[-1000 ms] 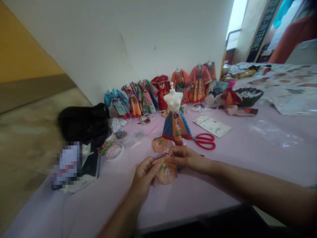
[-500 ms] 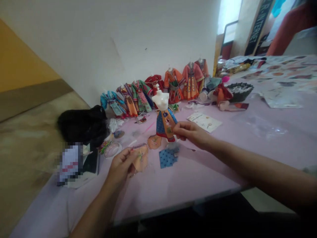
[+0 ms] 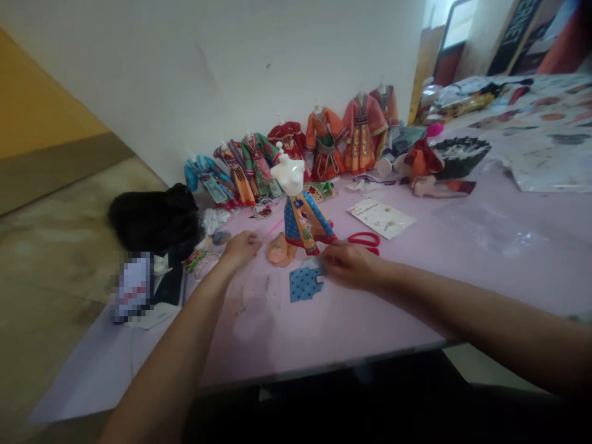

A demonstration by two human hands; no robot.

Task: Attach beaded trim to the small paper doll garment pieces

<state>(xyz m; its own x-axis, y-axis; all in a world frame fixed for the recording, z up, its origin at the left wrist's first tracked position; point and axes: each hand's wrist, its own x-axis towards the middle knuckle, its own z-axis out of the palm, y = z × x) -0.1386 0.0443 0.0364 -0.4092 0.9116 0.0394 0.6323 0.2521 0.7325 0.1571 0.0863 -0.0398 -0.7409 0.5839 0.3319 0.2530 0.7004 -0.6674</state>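
- The small white mannequin (image 3: 290, 176) stands on the tabletop (image 3: 351, 320) between the two hands, wearing a blue and orange skirt (image 3: 304, 221) with a red hem; this lower part looks done.
- Its chest and shoulders are bare, so the upper half seems not yet dressed.
- Loose cut fabric lies below it: orange pieces (image 3: 279, 251) that seem to overlap, just beside the skirt's left edge, and a blue dotted piece (image 3: 304, 284) lying flat nearer the person. Neither is on the mannequin, so any work with them appears left over.
- Behind, a row of dressed figures (image 3: 325, 143) stands complete with tops and skirts.
- Left grip: the left hand (image 3: 241, 248) is low over the tabletop, fingers drawn nearly together, close to the orange pieces and a pink stick (image 3: 274, 228). Whether it pinches anything small cannot be told.
- Right grip: the right hand (image 3: 350, 264) has its fingers curled in beside the skirt's hem and the mannequin's white base, with the red-handled scissors (image 3: 365, 237) just behind. The fingertips are too blurred to show whether they grasp or merely touch.
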